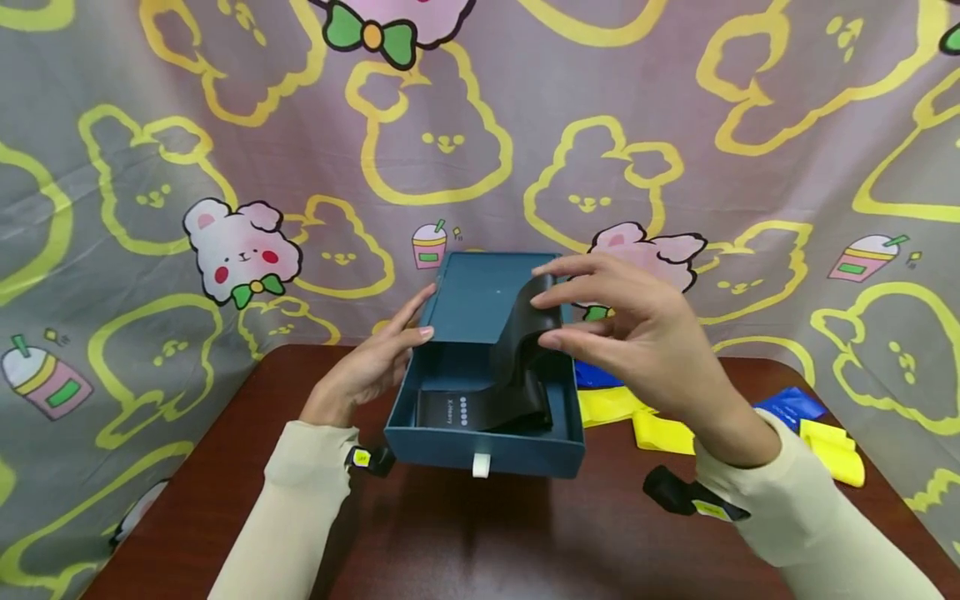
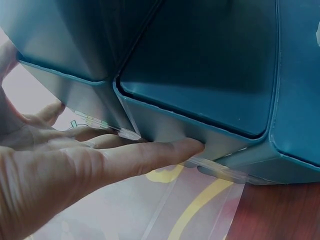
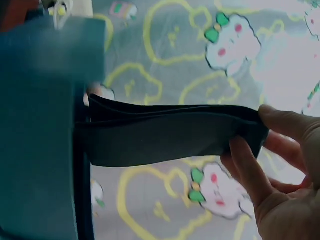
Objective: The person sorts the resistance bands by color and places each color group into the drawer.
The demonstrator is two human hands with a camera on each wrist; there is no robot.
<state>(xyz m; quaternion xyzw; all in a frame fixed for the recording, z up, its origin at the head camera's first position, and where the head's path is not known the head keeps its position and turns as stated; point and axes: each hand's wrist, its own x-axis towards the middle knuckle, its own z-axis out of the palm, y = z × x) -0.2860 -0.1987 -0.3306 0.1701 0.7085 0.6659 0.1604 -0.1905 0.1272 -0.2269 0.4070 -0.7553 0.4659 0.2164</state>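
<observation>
A teal drawer box (image 1: 472,300) is tilted toward me, its tray (image 1: 435,447) slid partly out and a white pull tab (image 1: 482,465) on the front. My left hand (image 1: 367,371) holds the box by its left side, thumb near the sleeve's front edge; the left wrist view shows the thumb stretched along the wall. Fingertips of my right hand (image 1: 641,329) pinch the upper end of a black resistance band (image 3: 165,137). The band rises from the tray in a folded loop, and its lower part, printed "X-Heavy", lies inside.
Right of the box, yellow bands (image 1: 663,433) and a blue packet (image 1: 793,406) lie on the dark red-brown table (image 1: 225,500), with another yellow band (image 1: 832,454) near the right edge. A patterned cloth (image 1: 300,167) hangs close behind the table.
</observation>
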